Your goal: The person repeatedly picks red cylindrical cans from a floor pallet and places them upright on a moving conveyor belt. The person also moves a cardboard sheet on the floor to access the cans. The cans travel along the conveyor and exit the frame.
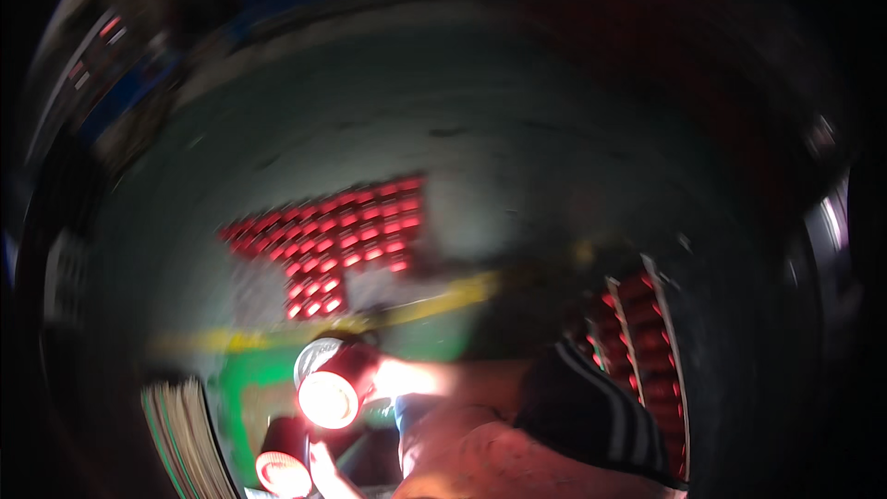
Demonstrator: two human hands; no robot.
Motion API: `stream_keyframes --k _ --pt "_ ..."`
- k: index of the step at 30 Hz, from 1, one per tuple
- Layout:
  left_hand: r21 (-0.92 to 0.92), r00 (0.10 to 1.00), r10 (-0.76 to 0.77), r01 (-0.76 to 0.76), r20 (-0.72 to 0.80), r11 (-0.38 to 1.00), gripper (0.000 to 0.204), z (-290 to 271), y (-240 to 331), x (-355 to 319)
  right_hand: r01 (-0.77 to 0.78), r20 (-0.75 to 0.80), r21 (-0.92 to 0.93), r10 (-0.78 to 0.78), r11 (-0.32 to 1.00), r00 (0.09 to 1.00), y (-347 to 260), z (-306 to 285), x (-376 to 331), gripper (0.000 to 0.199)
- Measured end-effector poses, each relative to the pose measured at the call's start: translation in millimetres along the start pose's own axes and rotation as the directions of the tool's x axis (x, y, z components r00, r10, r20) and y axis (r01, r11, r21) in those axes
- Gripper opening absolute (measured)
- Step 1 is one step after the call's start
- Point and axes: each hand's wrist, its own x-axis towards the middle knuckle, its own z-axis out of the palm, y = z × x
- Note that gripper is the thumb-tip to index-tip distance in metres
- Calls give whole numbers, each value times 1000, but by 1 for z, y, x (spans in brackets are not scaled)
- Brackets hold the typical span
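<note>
Dimly, hands closed around red cans above grey floor, yellow line.

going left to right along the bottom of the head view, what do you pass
Stack of flat sheets on edge → two red cans, the upper at a bright, blurred hand → dark striped sleeve → tray of red cans.

Two glossy red cylindrical cans glow at lower centre; red can rows form a grid mid-frame; a yellow floor stripe; a black white-striped sleeve at lower right.
</note>
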Motion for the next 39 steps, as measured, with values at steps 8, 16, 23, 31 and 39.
stream_keyframes --k 8,16,23,31,39 --pt "262 874 -328 242 360 934 33 121 -79 -110 319 -187 -195 -355 927 916 39 -27 -175 56" --pt "442 552 -630 449 547 777 33 95 -126 -262 709 180 -692 -917 140 357 153 -32 -288 55" --pt "504 402 -730 536 552 677 34 64 -106 -341 485 61 -869 -952 97 300 238 1 -375 89" --pt "433 552 -663 503 505 748 35 31 -70 -366 649 -177 -550 -833 525 524 271 -7 -449 69" --pt "92 798 -511 511 320 855 37 -84 19 -385 348 -255 -273 -416 897 873 261 -27 -387 53"
